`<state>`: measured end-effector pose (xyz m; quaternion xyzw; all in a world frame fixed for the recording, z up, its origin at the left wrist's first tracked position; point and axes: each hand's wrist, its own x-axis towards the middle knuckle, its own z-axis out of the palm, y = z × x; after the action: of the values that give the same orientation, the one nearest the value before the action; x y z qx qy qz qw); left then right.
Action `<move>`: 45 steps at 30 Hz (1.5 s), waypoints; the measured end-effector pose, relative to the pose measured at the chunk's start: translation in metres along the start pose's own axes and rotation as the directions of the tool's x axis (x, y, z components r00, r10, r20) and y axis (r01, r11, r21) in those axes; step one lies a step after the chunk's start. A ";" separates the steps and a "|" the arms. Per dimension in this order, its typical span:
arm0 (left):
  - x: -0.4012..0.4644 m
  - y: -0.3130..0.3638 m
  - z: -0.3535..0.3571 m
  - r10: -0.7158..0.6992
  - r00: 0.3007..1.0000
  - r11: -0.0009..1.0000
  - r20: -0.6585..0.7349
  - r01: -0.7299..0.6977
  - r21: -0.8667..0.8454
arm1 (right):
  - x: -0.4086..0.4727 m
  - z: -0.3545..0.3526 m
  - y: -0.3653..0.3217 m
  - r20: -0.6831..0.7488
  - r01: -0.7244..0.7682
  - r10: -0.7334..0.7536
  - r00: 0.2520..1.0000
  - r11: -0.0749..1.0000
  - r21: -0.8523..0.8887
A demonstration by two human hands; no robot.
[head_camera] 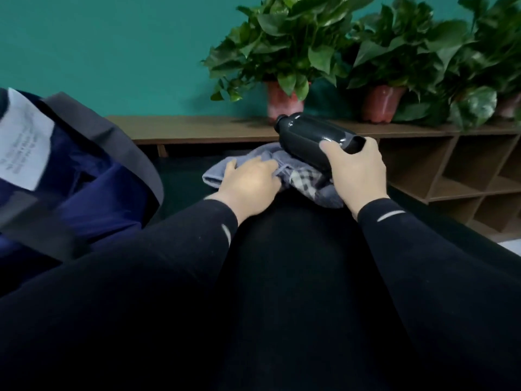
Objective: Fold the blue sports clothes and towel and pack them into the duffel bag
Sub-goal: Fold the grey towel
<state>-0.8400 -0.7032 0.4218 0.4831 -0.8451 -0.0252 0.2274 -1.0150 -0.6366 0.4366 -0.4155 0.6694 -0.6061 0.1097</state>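
So the room has a teal wall (112, 46) at the back, with a low wooden shelf (197, 131) running along it and open cubbies (462, 190) off to the right. Three potted plants (284, 46) sit on top of the shelf in reddish pots. The surface (180, 187) in front is dark, hard to make out much of it, since black sleeves fill the lower half of the view.

The towel (307, 179) is a grey-blue bundle with a checked patch, lying bunched on the surface between the two hands, its long axis running roughly left to right. Left hand (251, 182) rests on top of its left part, fingers curled into the fabric, so that grip is holding the towel. Right hand (355, 173) has its grip wrapped round the base of a dark bottle (313, 136), which lies tilted over the towel with its cap pointing up-left toward the shelf.

The bag (84, 170) is on the far left, navy with grey trim, open, a white tag (22, 142) inside it
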 end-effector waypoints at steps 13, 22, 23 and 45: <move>-0.107 -0.015 -0.086 0.026 0.997 0.997 -0.079 -0.032 -0.068 | 0.001 -0.001 0.007 0.105 0.039 -0.010 0.994 0.960 -0.277; -0.103 -0.011 -0.072 0.046 0.951 0.997 0.307 -0.023 -0.079 | 0.004 0.001 0.012 0.166 0.030 0.046 0.985 0.903 -0.430; -0.106 -0.012 -0.074 0.054 0.951 0.996 0.305 -0.028 -0.088 | 0.002 0.001 0.010 0.144 0.039 0.028 0.989 0.897 -0.440; -0.352 0.032 -0.146 -0.365 0.928 0.592 -0.082 0.163 -0.789 | -0.277 -0.115 -0.055 0.761 0.279 -0.132 0.635 0.958 -0.066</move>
<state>-0.6549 -0.3686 0.4341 0.4594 -0.6378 -0.3592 0.5031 -0.8920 -0.3587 0.4155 -0.7094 0.5638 -0.3272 0.2680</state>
